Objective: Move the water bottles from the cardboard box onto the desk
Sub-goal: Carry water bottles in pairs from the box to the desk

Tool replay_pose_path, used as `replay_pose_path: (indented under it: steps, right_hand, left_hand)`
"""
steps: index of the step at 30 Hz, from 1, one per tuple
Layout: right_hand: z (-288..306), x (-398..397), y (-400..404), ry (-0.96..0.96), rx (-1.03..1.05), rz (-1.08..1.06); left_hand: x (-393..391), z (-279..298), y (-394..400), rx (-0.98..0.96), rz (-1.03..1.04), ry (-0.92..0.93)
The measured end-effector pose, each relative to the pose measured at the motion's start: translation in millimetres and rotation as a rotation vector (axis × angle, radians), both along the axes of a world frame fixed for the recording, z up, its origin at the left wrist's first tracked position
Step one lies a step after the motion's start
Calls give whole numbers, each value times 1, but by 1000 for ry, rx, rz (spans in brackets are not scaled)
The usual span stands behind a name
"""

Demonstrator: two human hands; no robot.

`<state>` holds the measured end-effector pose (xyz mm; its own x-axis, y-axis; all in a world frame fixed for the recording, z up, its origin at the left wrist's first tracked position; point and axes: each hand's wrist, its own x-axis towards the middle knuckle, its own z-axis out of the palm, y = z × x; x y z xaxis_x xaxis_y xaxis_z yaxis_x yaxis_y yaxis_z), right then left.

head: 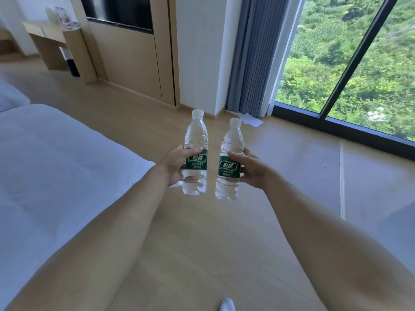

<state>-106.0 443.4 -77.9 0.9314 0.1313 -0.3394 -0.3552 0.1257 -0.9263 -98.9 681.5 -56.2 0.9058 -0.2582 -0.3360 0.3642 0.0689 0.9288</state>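
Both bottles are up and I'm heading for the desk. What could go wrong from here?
1. The right hand holds its bottle from the side, thumb just over the label; that grip looks loose, so it may slip.
2. The two bottles hang close together; the left bottle in the left hand could knock the other.
3. The desk is far off, past the bed corner; mind it while walking.

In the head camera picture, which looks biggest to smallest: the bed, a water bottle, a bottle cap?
1. Bed, though it is also nearest the camera.
2. The two water bottles, left and right, look alike.
3. Bottle cap.
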Motion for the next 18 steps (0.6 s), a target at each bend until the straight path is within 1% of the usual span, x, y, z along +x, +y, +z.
replay_pose_path:
  steps: [3,5,9,14,18]
  right_hand:
    - [4,44,-28,9,20,56]
    - [6,72,-48,21,49,61]
    - [11,115,-76,52,108,57]
    - [10,162,-100,128,177,61]
    - [5,199,-110,118,180,93]
  left_hand:
    - [37,4,-29,-61,36,19]
    - [60,6,-47,-117,71,43]
    - [98,0,-76,-204,69,124]
    - [146,-9,-106,-197,40,140]
    - [186,-14,-119,-156,20,119]
